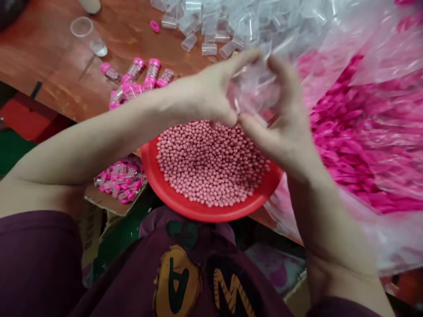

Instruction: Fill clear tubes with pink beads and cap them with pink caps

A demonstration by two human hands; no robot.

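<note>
Purple shirt (198,273) filled the bottom of the view, forearms reaching up from it. Left hand (211,94) and right hand (280,119) met fingertip to fingertip over the far rim of the red dish (198,209). Both grips were narrow, pinched onto what looked like one small clear tube (254,92). It was motion-blurred, so whether it had beads or a cap in it could not be told. Right under the hands, the dish sat at the near desk (49,57) edge, heaped with pink beads (211,163), nearly full. Left of the hands, a small cluster of filled tubes (139,79) with pink caps lay flat on the desk, so judged as done pieces, about seven visible. Lower left, below the desk edge, a bag of capped tubes (120,178) rested in a cardboard box, likely more done stock. Behind the hands, a big heap of empty tubes (211,26) lay uncapped. To the right, a clear plastic bag of pink caps (357,132) spread wide and looked well stocked. One loose cap (154,26) lay by the empties, and a clear cup (87,35) stood well apart at far left. Judgement: a small share finished, and the large supply of empties, caps and beads meant most work remained.
</note>
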